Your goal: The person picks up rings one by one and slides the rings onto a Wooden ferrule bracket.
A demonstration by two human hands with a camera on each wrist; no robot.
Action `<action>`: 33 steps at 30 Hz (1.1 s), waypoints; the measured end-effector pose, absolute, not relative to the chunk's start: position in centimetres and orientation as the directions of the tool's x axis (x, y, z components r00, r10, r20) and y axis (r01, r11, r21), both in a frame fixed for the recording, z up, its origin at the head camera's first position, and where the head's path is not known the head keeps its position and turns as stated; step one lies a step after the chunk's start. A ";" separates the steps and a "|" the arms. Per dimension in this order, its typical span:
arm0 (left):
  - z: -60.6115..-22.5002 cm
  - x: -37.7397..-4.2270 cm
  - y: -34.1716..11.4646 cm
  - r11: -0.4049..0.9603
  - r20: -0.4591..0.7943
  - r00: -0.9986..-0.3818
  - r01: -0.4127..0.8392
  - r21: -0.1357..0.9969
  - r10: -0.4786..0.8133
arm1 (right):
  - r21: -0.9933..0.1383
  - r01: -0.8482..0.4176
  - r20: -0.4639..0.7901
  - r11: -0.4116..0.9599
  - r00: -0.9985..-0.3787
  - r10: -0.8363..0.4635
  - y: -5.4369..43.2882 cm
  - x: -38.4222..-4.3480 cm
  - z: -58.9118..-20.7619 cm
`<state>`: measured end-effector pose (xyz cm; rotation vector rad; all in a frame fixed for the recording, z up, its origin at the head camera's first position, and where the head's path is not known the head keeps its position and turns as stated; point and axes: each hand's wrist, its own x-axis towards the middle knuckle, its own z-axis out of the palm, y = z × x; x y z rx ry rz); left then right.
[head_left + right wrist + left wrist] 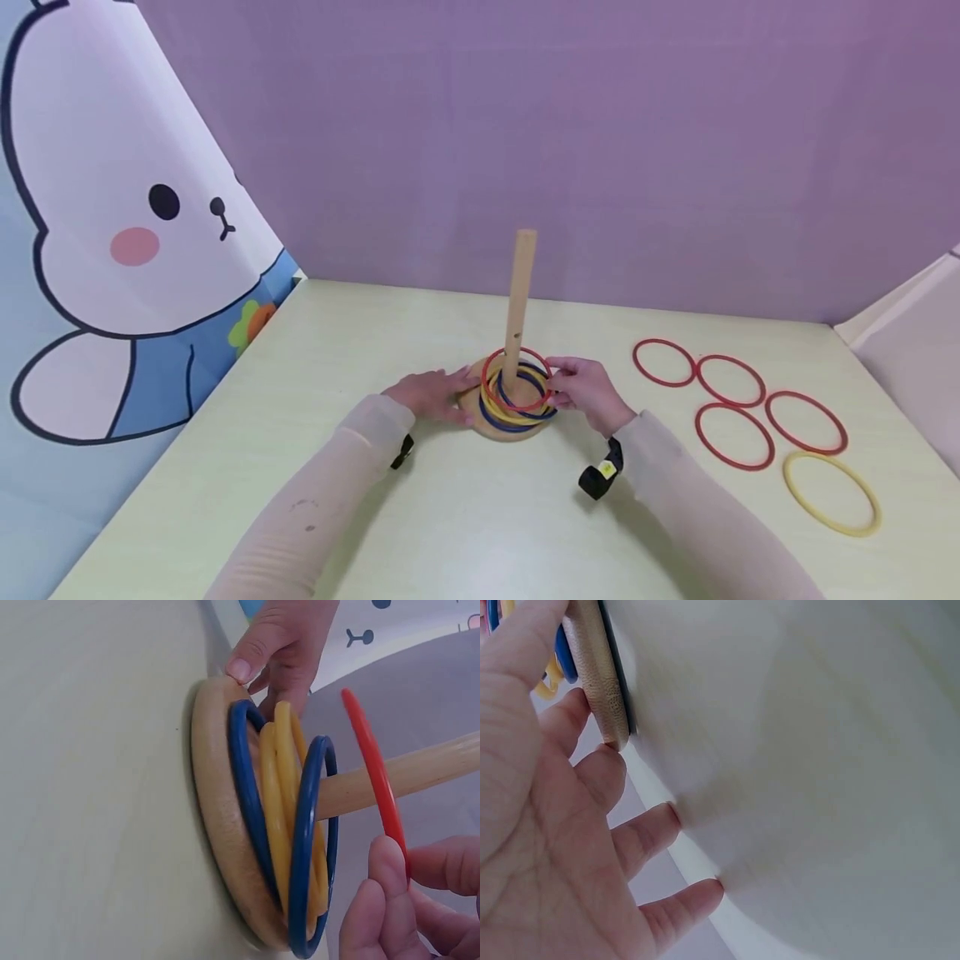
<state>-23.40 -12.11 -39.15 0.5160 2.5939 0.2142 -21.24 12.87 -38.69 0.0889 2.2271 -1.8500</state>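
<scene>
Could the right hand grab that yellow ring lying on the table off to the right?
Probably not yet: the right hand pinches a red ring at the peg. Nothing covers the yellow ring, though.

Red rings (pixel 372 761); yellow rings (pixel 271 787); blue rings (pixel 301 840); tan peg (pixel 520 292); purple backdrop (pixel 570 150)

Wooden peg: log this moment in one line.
right hand: holds red ring around peg | left hand: touches round base | below: blue rings, yellow rings

Left grip (pixel 430 395) splayed, right grip (pixel 589 390) pinched
</scene>
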 end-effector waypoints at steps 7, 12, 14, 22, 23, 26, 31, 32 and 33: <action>-39.1 -23.4 -12.0 0.914 -0.425 -0.811 0.329 0.238 0.403 | -0.963 0.199 -0.226 0.182 -0.963 -0.146 13.0 -21.1 -39.5; -39.1 -23.3 -12.0 0.912 -0.432 -0.806 0.324 0.250 0.404 | -0.964 0.209 -0.235 0.162 -0.958 -0.166 13.2 -21.2 -40.0; -39.0 -23.3 -12.0 0.913 -0.433 -0.806 0.322 0.250 0.403 | -0.963 0.218 -0.243 0.161 -0.956 -0.162 13.3 -21.3 -40.2; -38.7 -23.2 -11.9 0.916 -0.444 -0.805 0.305 0.260 0.394 | -0.956 0.213 -0.245 0.200 -0.957 -0.154 13.9 -21.7 -40.4; -38.7 -23.2 -11.8 0.916 -0.445 -0.804 0.305 0.260 0.394 | -0.953 0.210 -0.245 0.217 -0.958 -0.148 14.0 -21.7 -40.3; -38.7 -23.2 -11.8 0.916 -0.448 -0.803 0.302 0.263 0.393 | -0.940 0.210 -0.253 0.270 -0.958 -0.132 14.2 -21.9 -40.2; -38.9 -23.2 -11.8 0.918 -0.448 -0.804 0.301 0.260 0.390 | -0.911 0.222 -0.280 0.347 -0.951 -0.129 14.5 -22.1 -40.1; -39.0 -23.3 -11.8 0.917 -0.445 -0.805 0.302 0.261 0.392 | -0.904 0.219 -0.282 0.366 -0.951 -0.127 14.7 -22.2 -40.0; -39.0 -23.3 -11.8 0.916 -0.442 -0.806 0.303 0.261 0.393 | -0.899 0.213 -0.280 0.384 -0.952 -0.128 14.9 -22.2 -39.9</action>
